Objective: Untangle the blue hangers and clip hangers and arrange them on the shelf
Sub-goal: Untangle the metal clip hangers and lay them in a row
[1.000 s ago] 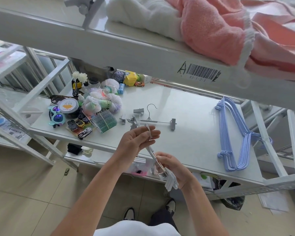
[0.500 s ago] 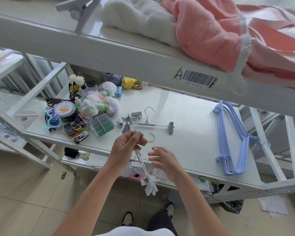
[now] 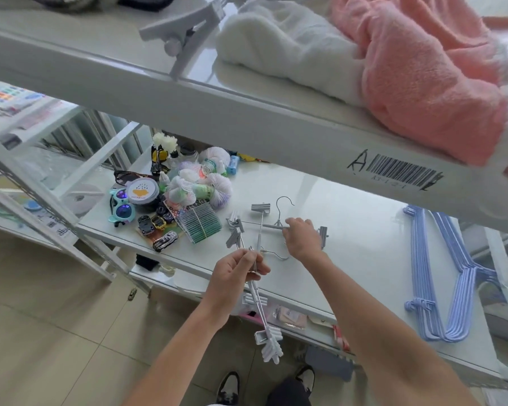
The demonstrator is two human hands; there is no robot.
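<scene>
Left hand: your left hand [image 3: 237,270] is clenched around a bunch of grey clip hangers [image 3: 261,309], held out past the front edge of the shelf [image 3: 349,238]; their clip ends hang below your fist, over the floor.
Right hand: your right hand [image 3: 302,238] reaches onto the shelf and its fingertips pinch the bar of a loose clip hanger [image 3: 279,224] lying there (hook pointing toward the back).
Tangle: more grey clips [image 3: 235,230] lie crossed with that hanger, just left of your right hand.
Blue hangers: the blue hangers [image 3: 440,276] lie in a stack on the right part of the shelf, well apart from both hands, their hooks near the front edge.
Clutter on the left: toy cars [image 3: 156,227], a pack of green clips [image 3: 199,225], toy sunglasses [image 3: 121,208], a round tin [image 3: 142,190] and netted bundles [image 3: 200,186] crowd the left end, near the grey clips.
Overhead: the upper shelf rail [image 3: 247,124] with its barcode label [image 3: 402,172] crosses just above your reach; a white towel [image 3: 279,54] and a pink towel [image 3: 423,77] lie on top.
Frame: a slanted brace [image 3: 56,212] closes the left end, and a post [image 3: 505,282] stands at the right beside the blue stack.
Open room: bare white surface runs between your right hand and the blue hangers.
</scene>
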